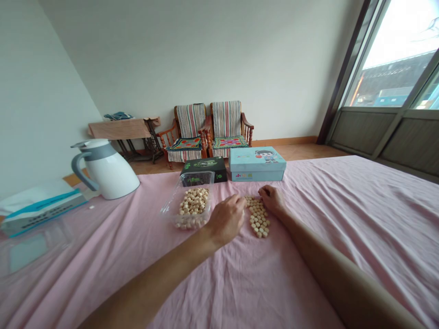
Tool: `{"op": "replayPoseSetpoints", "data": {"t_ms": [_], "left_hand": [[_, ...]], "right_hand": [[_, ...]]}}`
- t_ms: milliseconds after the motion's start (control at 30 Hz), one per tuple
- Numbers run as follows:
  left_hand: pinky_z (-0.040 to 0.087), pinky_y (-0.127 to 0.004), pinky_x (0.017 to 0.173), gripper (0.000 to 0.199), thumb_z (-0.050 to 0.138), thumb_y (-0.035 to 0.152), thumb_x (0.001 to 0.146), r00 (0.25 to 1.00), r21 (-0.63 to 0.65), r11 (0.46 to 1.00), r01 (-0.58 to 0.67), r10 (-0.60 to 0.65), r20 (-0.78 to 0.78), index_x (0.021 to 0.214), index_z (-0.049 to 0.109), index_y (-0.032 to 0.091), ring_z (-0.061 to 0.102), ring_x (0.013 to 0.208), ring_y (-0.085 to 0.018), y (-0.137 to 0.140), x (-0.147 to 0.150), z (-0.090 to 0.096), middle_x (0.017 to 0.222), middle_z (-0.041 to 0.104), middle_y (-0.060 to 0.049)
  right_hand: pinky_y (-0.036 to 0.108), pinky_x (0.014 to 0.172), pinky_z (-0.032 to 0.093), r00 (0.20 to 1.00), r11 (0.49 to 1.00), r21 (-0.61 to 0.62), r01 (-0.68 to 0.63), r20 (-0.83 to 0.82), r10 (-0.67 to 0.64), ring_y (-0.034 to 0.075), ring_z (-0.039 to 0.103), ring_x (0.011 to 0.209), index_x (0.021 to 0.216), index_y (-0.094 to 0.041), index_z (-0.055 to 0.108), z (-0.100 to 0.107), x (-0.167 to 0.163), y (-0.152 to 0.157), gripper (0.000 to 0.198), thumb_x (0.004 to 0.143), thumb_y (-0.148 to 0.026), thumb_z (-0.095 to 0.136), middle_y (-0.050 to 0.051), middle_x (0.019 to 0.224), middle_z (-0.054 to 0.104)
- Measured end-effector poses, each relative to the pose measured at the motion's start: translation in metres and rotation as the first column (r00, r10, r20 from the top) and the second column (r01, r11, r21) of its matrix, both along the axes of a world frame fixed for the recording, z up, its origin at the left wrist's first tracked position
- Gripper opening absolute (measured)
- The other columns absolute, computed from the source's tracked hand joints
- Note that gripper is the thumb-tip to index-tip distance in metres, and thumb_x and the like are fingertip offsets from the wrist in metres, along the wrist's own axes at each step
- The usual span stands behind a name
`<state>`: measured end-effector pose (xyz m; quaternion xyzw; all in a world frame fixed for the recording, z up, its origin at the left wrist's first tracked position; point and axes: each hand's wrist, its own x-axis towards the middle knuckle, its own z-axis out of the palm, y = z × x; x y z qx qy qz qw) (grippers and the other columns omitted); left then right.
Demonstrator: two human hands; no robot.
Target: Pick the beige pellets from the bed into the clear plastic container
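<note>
Many small, round, cream-coloured pieces [259,222] lie in a flat patch on the pink cloth. My left hand [228,218] is beside the patch on its left, fingers curled together; what they hold, if anything, is hidden. At the patch's far right edge, my right hand [272,199] has its fingers bent down and closed near the outermost pieces, with the fingertips partly hidden. Left of my left hand stands a clear plastic tray [170,201] with its hinged lid up, holding a heap of similar pieces [195,201].
Behind the tray sits a black box [221,170], next to a light blue box [257,171]. A white jug [111,171] with a grey handle stands at the left, near a tissue pack [44,208] and a clear plastic lid [27,251]. The pink cloth [343,201] has folds.
</note>
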<state>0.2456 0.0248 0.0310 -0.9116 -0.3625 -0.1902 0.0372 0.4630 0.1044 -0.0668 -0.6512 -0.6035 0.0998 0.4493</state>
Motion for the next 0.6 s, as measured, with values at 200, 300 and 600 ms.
{"op": "replayPoseSetpoints", "data": {"t_ms": [200, 300, 600], "left_hand": [[0.044, -0.031, 0.077, 0.007, 0.049, 0.014, 0.082, 0.95, 0.277, 0.913, -0.3, 0.26, 0.175, 0.086, 0.053, 0.018, 0.054, 0.085, -0.019, 0.008, -0.049, 0.048, 0.087, 0.056, -0.004], [0.043, -0.034, 0.083, 0.01, 0.05, 0.017, 0.084, 0.949, 0.328, 0.899, -0.289, 0.224, 0.22, 0.092, 0.054, 0.018, 0.054, 0.091, -0.021, 0.004, -0.052, 0.048, 0.092, 0.058, -0.005], [0.047, -0.028, 0.079, 0.017, 0.041, 0.007, 0.083, 0.996, -0.097, 0.995, -0.015, 0.007, -0.084, 0.086, 0.055, 0.017, 0.055, 0.091, -0.018, 0.013, 0.019, -0.015, 0.093, 0.056, -0.006]], "right_hand": [[0.024, 0.057, 0.036, 1.0, 1.0, 0.003, -0.007, 0.007, 0.007, 0.015, 0.056, 0.061, 0.066, -0.018, 0.06, 0.004, -0.001, -0.003, 0.028, 0.079, -0.036, 0.043, 0.004, 0.065, 0.064], [0.024, 0.056, 0.036, 1.0, 1.0, 0.002, 0.003, 0.009, -0.003, 0.015, 0.055, 0.06, 0.065, -0.018, 0.059, 0.005, -0.002, -0.004, 0.028, 0.079, -0.036, 0.043, 0.004, 0.064, 0.064], [0.024, 0.056, 0.036, 1.0, 1.0, -0.005, 0.009, 0.004, -0.009, 0.014, 0.055, 0.059, 0.069, -0.017, 0.062, 0.003, -0.002, -0.002, 0.028, 0.078, -0.035, 0.043, 0.004, 0.065, 0.065]]}}
